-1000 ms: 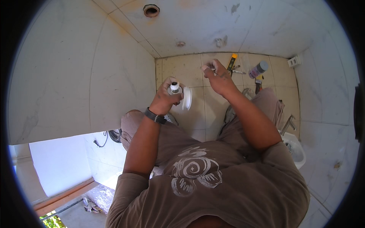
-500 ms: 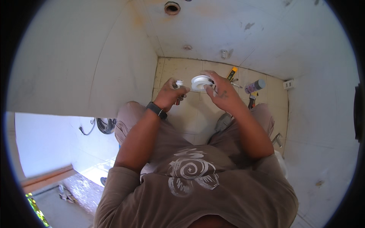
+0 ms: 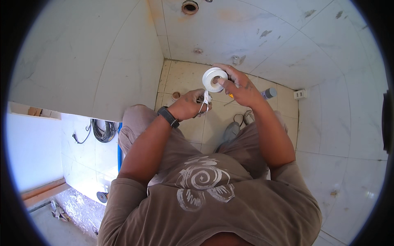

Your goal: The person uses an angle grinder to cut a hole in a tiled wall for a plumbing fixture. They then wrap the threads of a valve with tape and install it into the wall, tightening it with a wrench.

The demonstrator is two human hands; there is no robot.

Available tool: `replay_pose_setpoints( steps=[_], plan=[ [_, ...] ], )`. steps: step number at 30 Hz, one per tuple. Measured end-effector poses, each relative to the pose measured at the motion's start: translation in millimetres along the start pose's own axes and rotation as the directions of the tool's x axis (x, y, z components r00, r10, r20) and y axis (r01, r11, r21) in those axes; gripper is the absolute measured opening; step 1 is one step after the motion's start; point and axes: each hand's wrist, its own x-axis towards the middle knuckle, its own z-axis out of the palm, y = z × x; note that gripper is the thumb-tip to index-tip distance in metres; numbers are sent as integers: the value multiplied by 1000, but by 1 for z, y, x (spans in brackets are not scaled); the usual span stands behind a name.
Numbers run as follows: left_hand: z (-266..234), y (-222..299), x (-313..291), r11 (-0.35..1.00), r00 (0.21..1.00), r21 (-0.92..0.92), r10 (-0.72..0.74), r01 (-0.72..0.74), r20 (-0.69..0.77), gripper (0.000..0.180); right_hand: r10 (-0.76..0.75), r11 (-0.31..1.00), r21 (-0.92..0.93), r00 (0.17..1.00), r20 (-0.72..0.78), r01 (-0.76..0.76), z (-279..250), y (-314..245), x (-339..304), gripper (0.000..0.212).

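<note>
My right hand [image 3: 243, 89] grips a white roll of thread seal tape [image 3: 208, 77], its thumb in the hub and its fingers behind the rim. A loose white strand of tape [image 3: 205, 99] hangs down from the roll to my left hand [image 3: 188, 104]. That hand, with a dark watch [image 3: 168, 116] on its wrist, is closed around a small fitting whose white end [image 3: 209, 98] shows at the fingertips. Most of the fitting is hidden by my fingers, so its exact kind does not show.
On the tiled floor [image 3: 193, 133] between my legs and the wall lie a grey-capped can [image 3: 269, 93] and a small brown round piece [image 3: 176, 95]. A white socket box [image 3: 300, 94] sits by the right wall. Pipe openings [image 3: 190, 7] show in the far wall; coiled black cable [image 3: 104, 132] hangs left.
The tape roll has turned its flat face more toward me and risen slightly. A strand now runs from it to my left hand, which has shifted right, closer to the roll.
</note>
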Motion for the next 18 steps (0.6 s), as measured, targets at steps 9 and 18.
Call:
replay_pose_setpoints(
  steps=[9, 18],
  plan=[
    [-7, 14, -12, 990, 988, 111, 68, -84, 140, 39, 86, 996, 20, 996, 3, -86, -14, 19, 3, 56],
    [-4, -2, -1, 988, 995, -138, 75, -65, 67, 37, 30, 995, 99, 1000, -4, -29, -17, 22, -11, 56]
  ],
)
